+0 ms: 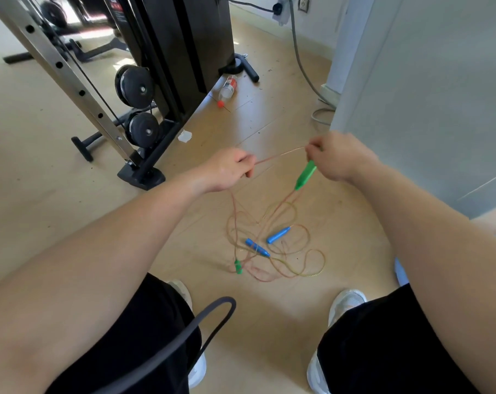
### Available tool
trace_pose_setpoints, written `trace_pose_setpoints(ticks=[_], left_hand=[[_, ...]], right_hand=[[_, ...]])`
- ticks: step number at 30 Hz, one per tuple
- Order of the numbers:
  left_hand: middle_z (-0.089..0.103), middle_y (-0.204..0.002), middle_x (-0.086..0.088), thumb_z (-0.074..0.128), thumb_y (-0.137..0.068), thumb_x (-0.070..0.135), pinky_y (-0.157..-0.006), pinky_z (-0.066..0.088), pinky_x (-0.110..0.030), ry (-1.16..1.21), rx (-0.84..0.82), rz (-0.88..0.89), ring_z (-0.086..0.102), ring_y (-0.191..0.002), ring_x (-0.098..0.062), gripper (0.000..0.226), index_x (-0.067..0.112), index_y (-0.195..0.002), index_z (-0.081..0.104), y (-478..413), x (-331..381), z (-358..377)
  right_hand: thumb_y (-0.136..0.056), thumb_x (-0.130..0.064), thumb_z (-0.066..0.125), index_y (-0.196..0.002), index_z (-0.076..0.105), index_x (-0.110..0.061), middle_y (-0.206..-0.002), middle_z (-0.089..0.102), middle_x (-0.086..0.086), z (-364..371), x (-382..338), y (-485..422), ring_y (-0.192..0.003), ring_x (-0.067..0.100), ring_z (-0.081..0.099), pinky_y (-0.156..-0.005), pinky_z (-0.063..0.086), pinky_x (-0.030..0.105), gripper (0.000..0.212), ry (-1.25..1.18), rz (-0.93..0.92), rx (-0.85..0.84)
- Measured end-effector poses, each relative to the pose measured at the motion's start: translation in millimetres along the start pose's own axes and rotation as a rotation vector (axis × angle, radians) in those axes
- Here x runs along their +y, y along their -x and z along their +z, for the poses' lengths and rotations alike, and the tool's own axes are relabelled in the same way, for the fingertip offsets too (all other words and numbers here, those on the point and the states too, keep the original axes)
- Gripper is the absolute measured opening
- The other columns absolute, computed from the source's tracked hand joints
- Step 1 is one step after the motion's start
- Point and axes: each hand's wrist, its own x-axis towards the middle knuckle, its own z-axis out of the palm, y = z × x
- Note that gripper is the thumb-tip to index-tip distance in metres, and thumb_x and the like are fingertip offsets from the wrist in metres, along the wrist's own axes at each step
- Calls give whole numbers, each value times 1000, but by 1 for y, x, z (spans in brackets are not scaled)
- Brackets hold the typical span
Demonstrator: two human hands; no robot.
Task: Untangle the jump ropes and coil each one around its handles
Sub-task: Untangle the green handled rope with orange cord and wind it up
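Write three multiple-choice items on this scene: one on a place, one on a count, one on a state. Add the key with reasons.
1. Where do the blue handles lie?
A) on the floor, within the rope tangle
B) on a chair
C) on a shelf

2. How many green handles show?
A) one
B) two
C) four

3. What is the left hand doing?
A) pinching a rope strand
B) lying flat on the floor
C) hanging empty

Key:
1 A: both lie on the floor amid the loops.
2 B: one hangs under the right hand, another lies on the floor.
3 A: its fingers close on the rope strand stretched across to the right hand.
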Motion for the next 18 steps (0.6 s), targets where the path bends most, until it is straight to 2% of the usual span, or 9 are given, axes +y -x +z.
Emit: trace_pose_setpoints(ticks=[3, 5, 6, 8, 10, 12, 14, 16, 18], left_hand=[[48, -66, 2, 38, -106, 35, -58, 36, -29, -121, -63, -146, 44, -60, -16, 39, 14, -82, 61, 2, -27, -6], [49, -70, 0, 39, -106, 34, -64, 40, -31, -127, -68, -163, 46, -65, -20, 37, 15, -81, 59, 3, -32, -8], [49, -72, -1, 39, -106, 34, -68, 42, -32, -107, -59, -137, 47, -67, -21, 36, 16, -80, 58, 3, -29, -8], [49, -71, 1, 39, -106, 32, -67, 43, -30, -65, -37, -58, 46, -67, -20, 35, 16, -80, 57, 5, -15, -4], [46, -65, 6, 41, -105, 29, -59, 39, -26, -26, -21, 22, 43, -63, -17, 33, 16, -79, 57, 7, 4, 3], [48, -68, 0, 43, -105, 30, -56, 37, -27, 1, -8, 99, 42, -63, -17, 33, 15, -79, 59, 7, 18, 9], [51, -73, -5, 45, -104, 30, -58, 36, -29, 22, 14, 146, 42, -64, -16, 33, 12, -82, 62, 6, 24, 11], [50, -71, -4, 45, -104, 30, -59, 36, -30, 33, 35, 141, 43, -63, -17, 32, 13, -84, 63, 5, 25, 9], [46, -68, -1, 44, -105, 32, -61, 37, -31, 46, 42, 100, 43, -62, -18, 32, 16, -83, 61, 4, 19, 4]], right_hand=[[-98, -29, 36, -91, 62, -20, -104, 63, 13, -5, 23, 4, -92, 36, 57, -75, 46, 38, 28, 69, 183, 23], [-98, -28, 39, -110, 64, -21, -119, 63, 14, -5, 27, 5, -106, 37, 58, -83, 48, 40, 29, 129, 238, -25], [-98, -29, 41, -124, 61, -22, -129, 60, 13, -4, 24, 6, -116, 38, 56, -91, 48, 42, 33, 143, 219, -83], [-100, -32, 47, -147, 43, -24, -147, 49, 12, 1, 8, 8, -134, 34, 46, -106, 39, 38, 48, 97, 94, -212], [-101, -34, 48, -154, 32, -26, -151, 45, 9, 6, -16, 13, -139, 29, 41, -108, 34, 32, 56, -1, -43, -274], [-101, -35, 47, -147, 44, -27, -141, 55, 5, 10, -35, 16, -131, 26, 49, -97, 38, 29, 47, -77, -142, -260], [-100, -33, 47, -120, 65, -26, -110, 67, -3, 12, -44, 16, -106, 20, 58, -81, 38, 26, 28, -106, -185, -248], [-100, -33, 45, -98, 69, -25, -88, 63, -6, 8, -41, 15, -90, 21, 57, -74, 39, 29, 25, -75, -181, -189], [-99, -34, 44, -90, 67, -24, -84, 60, 0, 1, -28, 9, -89, 28, 57, -75, 45, 34, 27, -72, -123, -63]])
